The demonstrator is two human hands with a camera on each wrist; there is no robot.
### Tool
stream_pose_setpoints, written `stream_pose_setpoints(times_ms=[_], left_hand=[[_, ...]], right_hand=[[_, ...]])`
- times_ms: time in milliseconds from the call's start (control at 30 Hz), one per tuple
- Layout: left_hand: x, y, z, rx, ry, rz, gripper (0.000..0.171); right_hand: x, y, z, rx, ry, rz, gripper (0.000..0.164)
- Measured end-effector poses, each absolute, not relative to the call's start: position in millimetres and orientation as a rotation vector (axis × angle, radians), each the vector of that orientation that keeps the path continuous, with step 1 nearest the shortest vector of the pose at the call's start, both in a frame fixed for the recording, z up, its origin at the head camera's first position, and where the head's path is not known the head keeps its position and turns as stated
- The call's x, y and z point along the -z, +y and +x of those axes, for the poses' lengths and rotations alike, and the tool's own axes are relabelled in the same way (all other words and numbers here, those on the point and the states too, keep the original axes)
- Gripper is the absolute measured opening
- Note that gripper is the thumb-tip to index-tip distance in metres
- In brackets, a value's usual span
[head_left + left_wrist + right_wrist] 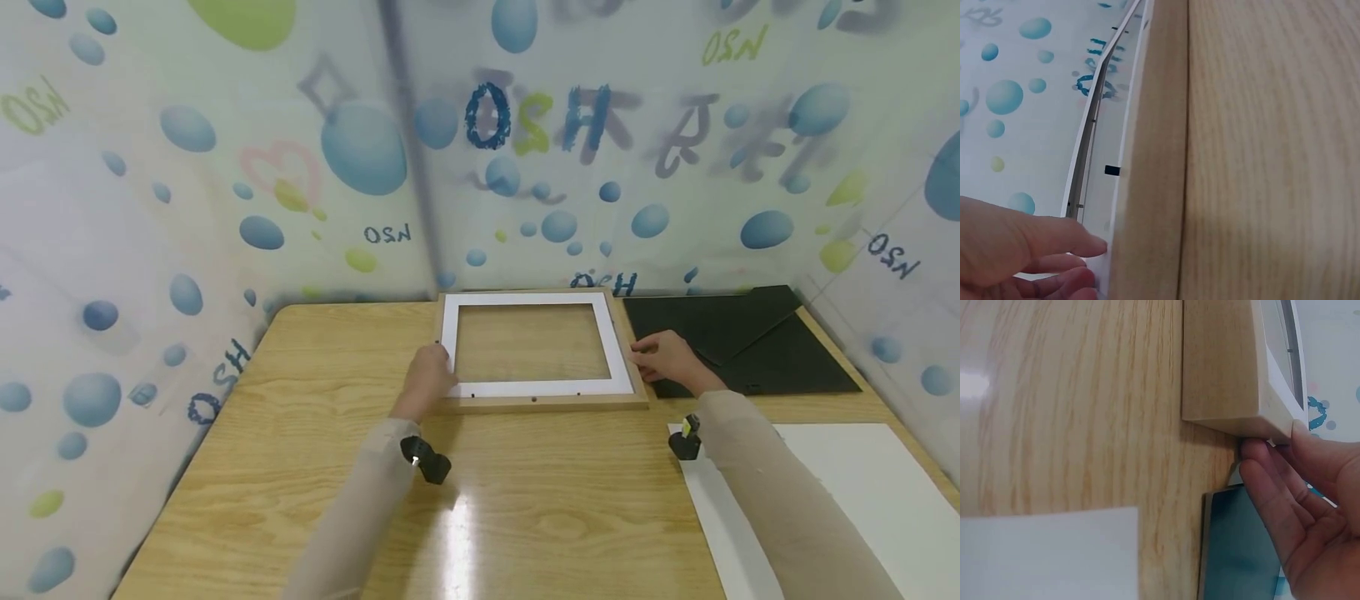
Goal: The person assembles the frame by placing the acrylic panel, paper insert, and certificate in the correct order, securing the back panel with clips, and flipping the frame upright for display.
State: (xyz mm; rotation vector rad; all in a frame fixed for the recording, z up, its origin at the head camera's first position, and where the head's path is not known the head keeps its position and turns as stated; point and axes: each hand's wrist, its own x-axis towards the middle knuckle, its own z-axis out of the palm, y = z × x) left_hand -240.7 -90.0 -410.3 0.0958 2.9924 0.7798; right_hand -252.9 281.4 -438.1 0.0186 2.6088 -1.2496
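L grip (pixel 1025 250) at frame (pixel 1154 137), wd tbl (pixel 1272 150)

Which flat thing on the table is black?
The board just right of the wooden frame, which is light brown; the nearer sheet is white.

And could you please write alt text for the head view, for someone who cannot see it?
A person's left hand and right hand hold opposite sides of a wooden frame with a white border on a table. To its right lies a black panel; nearer is a white sheet.
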Motion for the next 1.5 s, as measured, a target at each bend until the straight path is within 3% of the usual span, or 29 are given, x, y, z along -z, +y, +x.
stream_pose_setpoints(times_ms=[400, 700, 933, 1267, 1500], left_hand=[[411, -90, -271, -0.761, 2.824, 0.102, 0.024], [415, -96, -306, -0.578, 2.924, 0.295, 0.010], [416, -105, -328, -0.499, 2.933, 0.347, 0.031], [419, -107, -337, -0.562, 2.889, 0.293, 0.045], [420, -103, -337, -0.522, 2.919, 0.291, 0.041]], right_hand=[[437, 283, -253, 1.260, 2.604, 0.022, 0.040], [438, 282, -254, 1.280, 2.589, 0.054, 0.039], [438, 282, -256, 1.292, 2.581, 0.063, 0.039], [437, 281, -256, 1.287, 2.590, 0.049, 0.038], [438, 282, -255, 1.283, 2.600, 0.038, 0.037]])
